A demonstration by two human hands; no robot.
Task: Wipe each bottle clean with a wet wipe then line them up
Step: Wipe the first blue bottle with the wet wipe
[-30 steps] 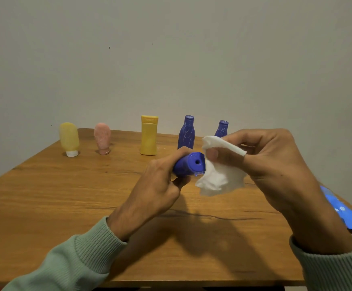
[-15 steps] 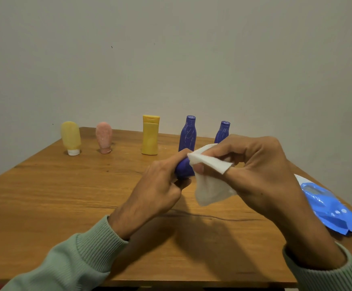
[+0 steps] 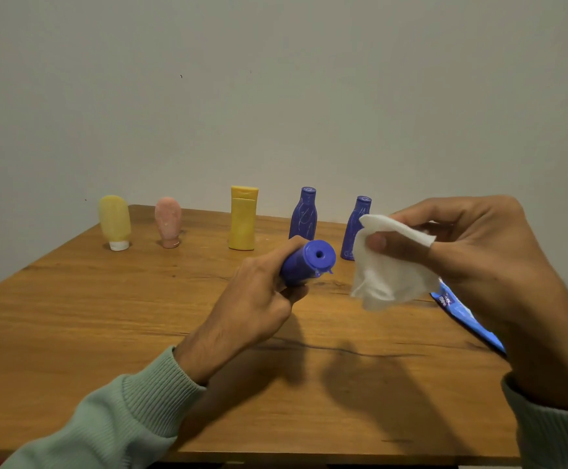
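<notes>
My left hand (image 3: 259, 299) grips a blue bottle (image 3: 306, 267) held on its side above the table, its round end with a small hole facing me. My right hand (image 3: 472, 262) pinches a crumpled white wet wipe (image 3: 391, 269) just right of that bottle, a small gap between them. Along the table's far side stand a pale yellow bottle (image 3: 115, 222), a pink bottle (image 3: 168, 222), a yellow flip-top bottle (image 3: 243, 218) and two blue bottles (image 3: 304, 214) (image 3: 355, 228), the right one partly hidden by the wipe.
The wooden table (image 3: 106, 316) reaches to a plain wall behind. A blue wet-wipe pack (image 3: 462, 313) lies near the right edge, mostly hidden by my right hand. Both my sleeves are light green.
The wipe was over the bottle's end half a second ago; my right hand has drawn it off to the right, uncovering the end with the hole.
</notes>
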